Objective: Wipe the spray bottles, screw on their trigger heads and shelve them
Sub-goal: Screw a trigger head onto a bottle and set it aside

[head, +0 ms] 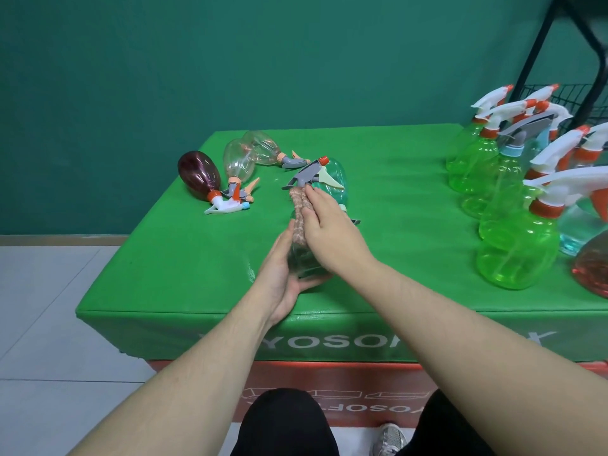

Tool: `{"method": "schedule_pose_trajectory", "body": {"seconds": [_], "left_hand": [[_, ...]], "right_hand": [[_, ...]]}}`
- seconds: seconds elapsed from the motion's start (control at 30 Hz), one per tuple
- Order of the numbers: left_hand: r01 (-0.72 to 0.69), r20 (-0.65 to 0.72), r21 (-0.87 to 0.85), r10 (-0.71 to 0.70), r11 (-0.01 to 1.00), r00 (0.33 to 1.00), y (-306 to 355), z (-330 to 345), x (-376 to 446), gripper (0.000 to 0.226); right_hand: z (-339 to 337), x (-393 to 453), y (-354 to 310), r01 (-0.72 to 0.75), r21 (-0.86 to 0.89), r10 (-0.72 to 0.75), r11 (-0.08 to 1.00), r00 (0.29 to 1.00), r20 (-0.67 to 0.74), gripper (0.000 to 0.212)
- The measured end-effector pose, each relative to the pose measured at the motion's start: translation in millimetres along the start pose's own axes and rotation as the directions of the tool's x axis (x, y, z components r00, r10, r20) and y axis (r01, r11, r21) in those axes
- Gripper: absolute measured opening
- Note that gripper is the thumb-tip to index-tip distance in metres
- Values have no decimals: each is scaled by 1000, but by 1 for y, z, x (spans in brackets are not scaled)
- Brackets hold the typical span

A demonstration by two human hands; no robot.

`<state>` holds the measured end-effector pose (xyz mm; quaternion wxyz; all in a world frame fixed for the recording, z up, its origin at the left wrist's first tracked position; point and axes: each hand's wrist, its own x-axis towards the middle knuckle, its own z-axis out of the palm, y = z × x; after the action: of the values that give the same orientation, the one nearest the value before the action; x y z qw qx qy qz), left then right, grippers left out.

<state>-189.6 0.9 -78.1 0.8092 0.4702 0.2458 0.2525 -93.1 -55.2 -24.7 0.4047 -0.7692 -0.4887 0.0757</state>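
Your left hand (279,274) holds the clear bottle (301,258) from below. Your right hand (324,232) presses a pink cloth (299,209) flat on it.

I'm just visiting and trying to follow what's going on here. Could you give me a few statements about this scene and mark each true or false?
1. The left hand holds a clear spray bottle from below. True.
2. The right hand presses a pink cloth against that bottle. True.
3. The dark purple bottle stands upright. False: it lies on its side.
4. The green bottles at the right lack trigger heads. False: theirs are fitted.
5. The table cover is red. False: it is green.
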Motion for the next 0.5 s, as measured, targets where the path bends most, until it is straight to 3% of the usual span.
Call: {"method": "schedule_pose_trajectory", "body": {"seconds": [0.17, 0.37, 0.5], "left_hand": [[9, 0, 9, -9, 1000, 1000, -2, -1, 1, 77], [-1, 9, -34, 1, 999, 1000, 0, 0, -1, 68], [-11, -23, -72, 9, 997, 1000, 0, 2, 1, 58]], "right_hand": [[-2, 1, 5, -112, 83, 112, 990, 994, 7, 50], [3, -23, 10, 47, 10, -46, 999, 999, -25, 53], [9, -44, 17, 113, -172, -118, 979, 993, -14, 60]]}}
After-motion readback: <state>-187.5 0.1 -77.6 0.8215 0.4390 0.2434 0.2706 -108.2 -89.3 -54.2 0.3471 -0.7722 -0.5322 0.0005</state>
